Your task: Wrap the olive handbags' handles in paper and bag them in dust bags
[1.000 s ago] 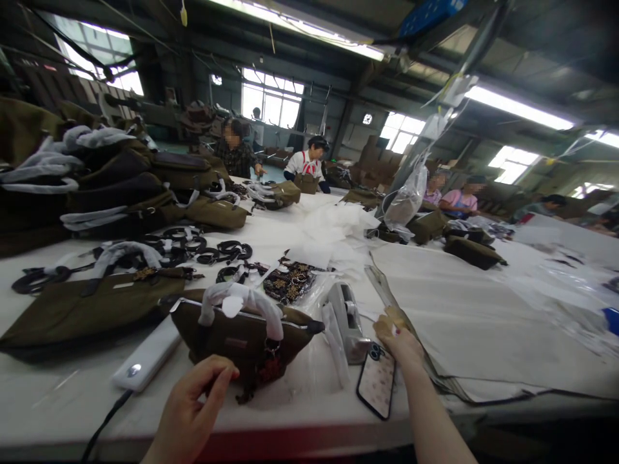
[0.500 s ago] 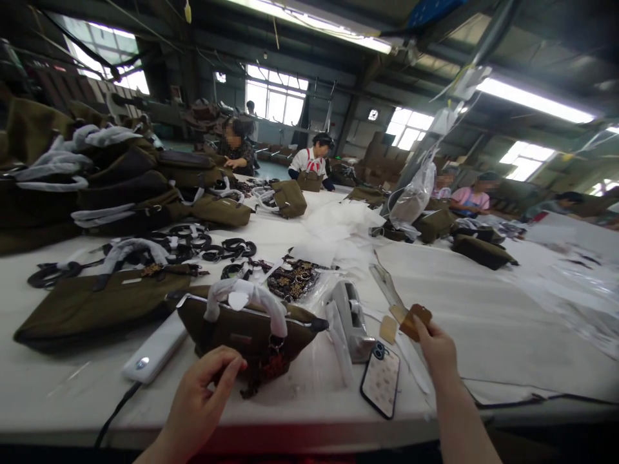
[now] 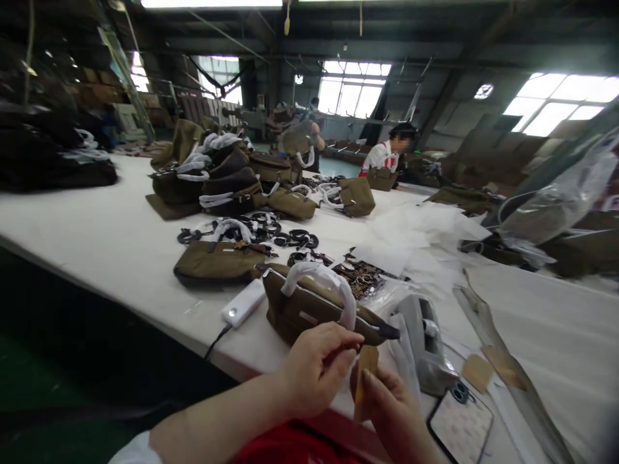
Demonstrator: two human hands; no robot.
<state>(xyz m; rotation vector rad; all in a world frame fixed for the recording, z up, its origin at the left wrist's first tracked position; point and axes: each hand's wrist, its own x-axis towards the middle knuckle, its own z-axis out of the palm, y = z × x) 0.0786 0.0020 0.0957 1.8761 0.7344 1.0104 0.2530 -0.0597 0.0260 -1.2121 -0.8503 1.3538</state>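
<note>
An olive bag (image 3: 302, 308) with a wrapped white handle (image 3: 322, 276) stands upright near the table's front edge. My left hand (image 3: 325, 364) is in front of the bag's right part, thumb and fingers pinched at a spot too small to make out. Just to its right, my right hand (image 3: 394, 403) grips a brown tag (image 3: 366, 381) between thumb and fingers, its top close to my left fingertips. The bag's hanging charm is hidden behind my hands.
Right of my hands are a grey tape dispenser (image 3: 425, 341), a phone (image 3: 461, 422) and another tag (image 3: 478, 372). A white device (image 3: 244, 303) lies left of the bag. Behind are another bag (image 3: 217, 261), black straps (image 3: 294, 238) and piled bags (image 3: 227, 171). A person (image 3: 382, 156) works across the table.
The view has swung left. My right hand has brought the brown tag from beside the phone to the front of the bag, meeting my left hand, which has moved right along the bag.
</note>
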